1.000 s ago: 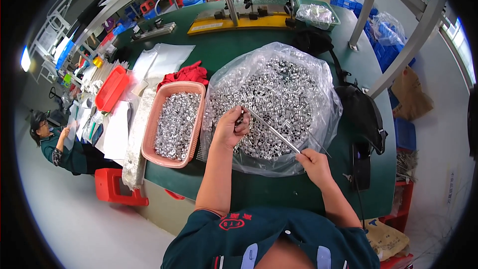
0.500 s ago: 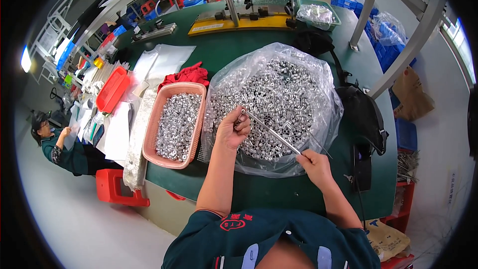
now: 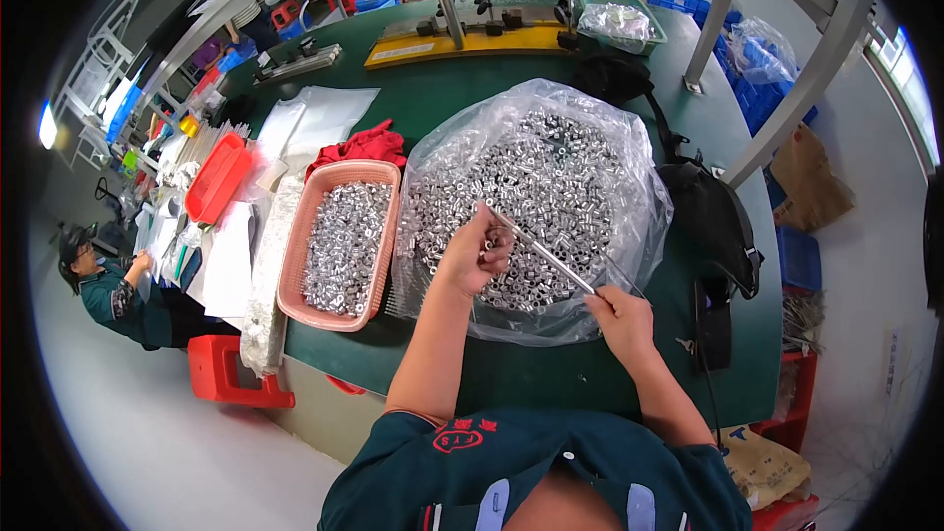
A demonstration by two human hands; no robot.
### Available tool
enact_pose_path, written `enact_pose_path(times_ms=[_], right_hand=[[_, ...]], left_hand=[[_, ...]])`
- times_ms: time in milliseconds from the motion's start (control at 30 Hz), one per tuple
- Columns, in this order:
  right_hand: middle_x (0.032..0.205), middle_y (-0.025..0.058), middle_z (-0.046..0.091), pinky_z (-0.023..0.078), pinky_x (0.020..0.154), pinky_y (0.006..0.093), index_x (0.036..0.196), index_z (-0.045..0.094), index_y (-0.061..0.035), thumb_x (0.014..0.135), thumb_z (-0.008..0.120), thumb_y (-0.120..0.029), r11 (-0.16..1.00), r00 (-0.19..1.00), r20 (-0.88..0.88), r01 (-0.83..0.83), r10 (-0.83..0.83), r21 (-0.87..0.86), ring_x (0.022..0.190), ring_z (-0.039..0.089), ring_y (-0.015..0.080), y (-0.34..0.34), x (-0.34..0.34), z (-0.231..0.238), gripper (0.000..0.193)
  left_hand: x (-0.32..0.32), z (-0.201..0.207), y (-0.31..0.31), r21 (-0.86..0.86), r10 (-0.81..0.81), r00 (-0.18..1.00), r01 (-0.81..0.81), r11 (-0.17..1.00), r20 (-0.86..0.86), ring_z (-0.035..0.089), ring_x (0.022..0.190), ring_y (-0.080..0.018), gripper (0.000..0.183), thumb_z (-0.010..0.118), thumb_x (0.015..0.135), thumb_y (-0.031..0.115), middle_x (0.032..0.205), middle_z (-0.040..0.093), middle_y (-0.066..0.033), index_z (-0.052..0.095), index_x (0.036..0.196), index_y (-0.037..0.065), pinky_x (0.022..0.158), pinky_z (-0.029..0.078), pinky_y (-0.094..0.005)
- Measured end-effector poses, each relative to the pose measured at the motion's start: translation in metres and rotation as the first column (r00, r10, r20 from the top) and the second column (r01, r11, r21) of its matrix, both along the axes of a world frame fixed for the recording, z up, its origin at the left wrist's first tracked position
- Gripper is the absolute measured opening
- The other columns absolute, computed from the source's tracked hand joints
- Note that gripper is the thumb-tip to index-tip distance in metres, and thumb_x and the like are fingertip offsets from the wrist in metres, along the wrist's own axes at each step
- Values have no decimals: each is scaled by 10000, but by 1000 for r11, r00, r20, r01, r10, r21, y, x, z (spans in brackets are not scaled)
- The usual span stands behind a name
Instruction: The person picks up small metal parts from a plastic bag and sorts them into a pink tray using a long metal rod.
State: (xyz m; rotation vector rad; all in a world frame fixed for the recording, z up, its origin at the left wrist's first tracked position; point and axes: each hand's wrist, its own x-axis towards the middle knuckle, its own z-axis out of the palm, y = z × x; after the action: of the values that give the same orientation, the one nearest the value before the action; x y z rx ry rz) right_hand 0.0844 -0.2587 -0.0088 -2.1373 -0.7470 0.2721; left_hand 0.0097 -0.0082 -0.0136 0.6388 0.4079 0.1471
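Note:
A slim shiny metal rod (image 3: 547,254) slants over a large clear plastic bag (image 3: 644,226) heaped with small silvery metal sleeves (image 3: 560,182). My right hand (image 3: 624,324) grips its near end, at the bag's front right edge. A thin wire (image 3: 626,276) sticks out beside that hand; whether the hand holds it too is unclear. My left hand (image 3: 476,254) is closed at the rod's far end, with thumb and forefinger pinched by the tip. Anything inside its curled fingers is hidden. Left of the bag stands a pink plastic basket (image 3: 288,270) filled with similar metal pieces.
A red cloth (image 3: 362,146) lies behind the basket. A black bag (image 3: 713,226) with a strap lies to the right, near a metal frame leg (image 3: 801,88). A yellow-based fixture (image 3: 472,47) stands at the back. A co-worker (image 3: 118,285) sits at the far left.
My left hand has shifted slightly right along the rod, and its fingers have turned over the tip. The ring-like end seen at the fingertips earlier is now covered. My right hand keeps its grip.

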Motion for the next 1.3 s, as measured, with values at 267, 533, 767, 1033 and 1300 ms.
enact_pose_path(times_ms=[267,533,767,1033,1300], right_hand=[[551,104,495,384,484,298,825,624,-39,783,658,-171,999,998,-51,-23,24,29,485,466,188,-2,1,0,143],[572,130,525,405,491,323,829,633,-57,780,660,-197,999,998,-51,-43,44,16,501,522,273,-2,1,-1,150],[565,101,525,385,475,295,814,627,-36,761,673,-149,998,995,83,-63,64,-7,478,493,206,-2,0,3,133],[597,138,543,393,464,325,793,627,-49,734,689,-133,997,923,381,-76,60,27,509,534,283,-3,5,5,120],[600,133,544,405,475,321,811,635,-54,740,687,-145,996,974,213,-80,72,27,506,530,282,-2,1,1,126]], left_hand=[[-7,-7,21,-213,201,979,-189,959,35,424,578,-128,134,445,861,12,868,556,-148,491,982,-25,445,353,-222],[-13,-16,31,-220,229,957,-188,957,178,405,521,-80,127,452,884,15,925,587,-156,519,990,-7,386,308,-182],[-12,0,21,68,215,967,-226,972,137,401,468,-59,128,476,866,10,890,605,-137,526,984,12,378,292,-171],[-15,14,20,279,153,985,-169,945,81,364,455,-33,123,489,873,36,863,601,-104,529,987,13,379,258,-155],[-11,12,13,320,155,986,-166,933,62,302,400,-33,137,477,905,88,848,610,-99,536,1003,12,356,231,-164]])
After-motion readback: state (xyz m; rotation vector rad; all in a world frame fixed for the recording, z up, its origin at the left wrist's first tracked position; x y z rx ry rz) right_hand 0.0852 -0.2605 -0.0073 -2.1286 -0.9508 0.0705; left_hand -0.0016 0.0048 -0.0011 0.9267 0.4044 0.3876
